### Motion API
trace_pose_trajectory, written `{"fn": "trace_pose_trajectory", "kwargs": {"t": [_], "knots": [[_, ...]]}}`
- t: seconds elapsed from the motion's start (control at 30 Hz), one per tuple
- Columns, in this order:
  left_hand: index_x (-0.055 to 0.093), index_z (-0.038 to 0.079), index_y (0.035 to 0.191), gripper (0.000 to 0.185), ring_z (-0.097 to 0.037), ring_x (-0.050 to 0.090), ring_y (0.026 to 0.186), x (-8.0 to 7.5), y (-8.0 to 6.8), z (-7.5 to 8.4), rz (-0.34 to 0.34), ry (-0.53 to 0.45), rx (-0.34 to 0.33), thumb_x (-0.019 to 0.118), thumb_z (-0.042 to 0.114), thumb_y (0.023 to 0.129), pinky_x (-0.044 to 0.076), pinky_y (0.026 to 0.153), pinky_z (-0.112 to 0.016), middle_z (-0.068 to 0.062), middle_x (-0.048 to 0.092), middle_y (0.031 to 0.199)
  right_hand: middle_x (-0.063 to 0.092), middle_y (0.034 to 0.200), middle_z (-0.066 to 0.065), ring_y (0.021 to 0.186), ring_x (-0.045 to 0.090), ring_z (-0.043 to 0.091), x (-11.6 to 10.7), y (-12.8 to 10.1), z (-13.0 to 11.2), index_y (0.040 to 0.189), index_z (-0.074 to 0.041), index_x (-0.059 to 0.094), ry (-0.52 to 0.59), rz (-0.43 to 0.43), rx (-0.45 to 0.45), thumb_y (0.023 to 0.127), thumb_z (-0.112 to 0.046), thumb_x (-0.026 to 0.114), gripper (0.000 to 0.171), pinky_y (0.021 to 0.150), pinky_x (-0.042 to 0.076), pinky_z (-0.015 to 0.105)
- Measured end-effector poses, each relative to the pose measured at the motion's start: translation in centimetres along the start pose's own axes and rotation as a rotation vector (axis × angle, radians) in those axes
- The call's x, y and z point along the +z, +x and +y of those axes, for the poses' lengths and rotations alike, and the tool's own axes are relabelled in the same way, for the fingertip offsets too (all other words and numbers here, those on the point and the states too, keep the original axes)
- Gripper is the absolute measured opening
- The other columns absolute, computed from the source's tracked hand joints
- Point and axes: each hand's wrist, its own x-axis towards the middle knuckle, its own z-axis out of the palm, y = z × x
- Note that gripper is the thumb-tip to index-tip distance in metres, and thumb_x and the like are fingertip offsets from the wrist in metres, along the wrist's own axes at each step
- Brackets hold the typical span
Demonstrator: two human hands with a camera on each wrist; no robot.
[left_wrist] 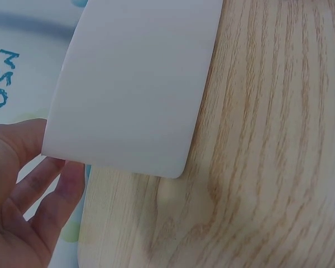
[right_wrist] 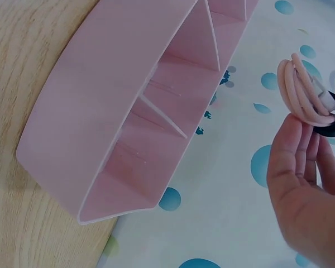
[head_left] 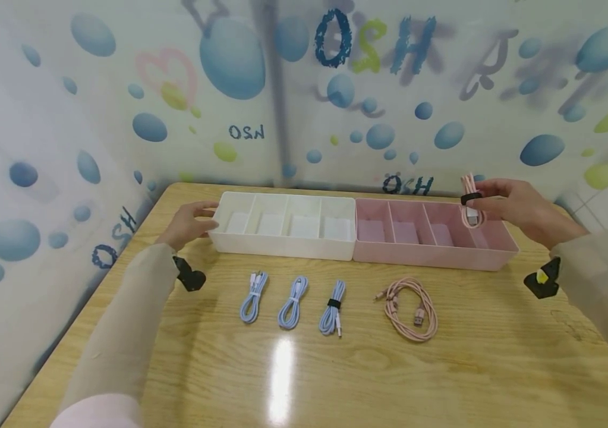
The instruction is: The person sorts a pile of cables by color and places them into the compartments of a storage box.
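A bundled pink USB cable (head_left: 473, 221) with a black strap is held by my right hand (head_left: 520, 209), above the right end of the pink divided box (head_left: 432, 255). In the right wrist view, fingertips and thumb pinch the cable bundle (right_wrist: 295, 92) at its strap. My left hand (head_left: 188, 226) touches the left end of the white divided box (head_left: 282, 245). In the left wrist view, its fingers (left_wrist: 70, 181) lie against the box's end wall. Both boxes stand end to end; the compartments that show hold nothing.
In front of the boxes lie three bundled light-blue cables (head_left: 254, 297), one with a black strap (head_left: 334, 304). To their right lies a loosely coiled pink cable (head_left: 432, 315). A patterned curtain (head_left: 304, 107) hangs behind the wooden table (head_left: 218, 368).
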Motion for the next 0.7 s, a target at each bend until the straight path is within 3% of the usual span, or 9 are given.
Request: {"fn": "trace_pose_trajectory", "kwargs": {"t": [0.2, 0.37, 0.53, 0.7], "knots": [[0.032, 0.001, 0.136, 0.053, -0.039, 0.046, 0.107, 0.1, 0.0, 0.0, 0.001, 0.001, -0.002, 0.052, 0.003, 0.087, 0.046, 0.080, -0.045, -0.028, 0.039, 0.127, 0.037, 0.126, 0.016, 0.085, 0.045, -0.001, 0.1, 0.5, -0.1, 0.134, 0.003, 0.027, -0.005, -0.013, 0.009, 0.085, -0.044, 0.052, 0.073, 0.075, 0.044, 0.024], [0.032, 0.001, 0.136, 0.052, -0.039, 0.047, 0.106, 0.1, 0.0, 0.0, 0.007, 0.005, -0.004, 0.052, 0.003, 0.087, 0.046, 0.080, -0.045, -0.028, 0.039, 0.127, 0.033, 0.130, 0.018, 0.084, 0.045, -0.005, 0.2, 1.0, -0.2, 0.136, 0.004, 0.024, 0.028, -0.032, 0.012, 0.086, -0.043, 0.052, 0.075, 0.075, 0.044, 0.020], [0.031, 0.001, 0.136, 0.053, -0.039, 0.046, 0.107, 0.1, -0.1, 0.0, 0.004, 0.004, 0.004, 0.051, 0.003, 0.087, 0.045, 0.080, -0.045, -0.028, 0.038, 0.128, 0.037, 0.126, 0.017, 0.082, 0.045, -0.007, 0.3, 1.6, -0.2, 0.136, 0.005, 0.025, 0.034, -0.035, 0.014, 0.086, -0.040, 0.053, 0.073, 0.082, 0.045, 0.029], [0.032, 0.001, 0.136, 0.053, -0.039, 0.047, 0.107, 0.0, -0.1, 0.1, 0.007, 0.020, 0.006, 0.051, 0.003, 0.087, 0.046, 0.079, -0.044, -0.028, 0.039, 0.128, 0.044, 0.114, 0.009, 0.081, 0.047, -0.007, 0.4, 1.8, -0.2, 0.134, 0.007, 0.025, 0.048, -0.042, 0.022, 0.086, -0.039, 0.055, 0.073, 0.078, 0.046, 0.025]]}}
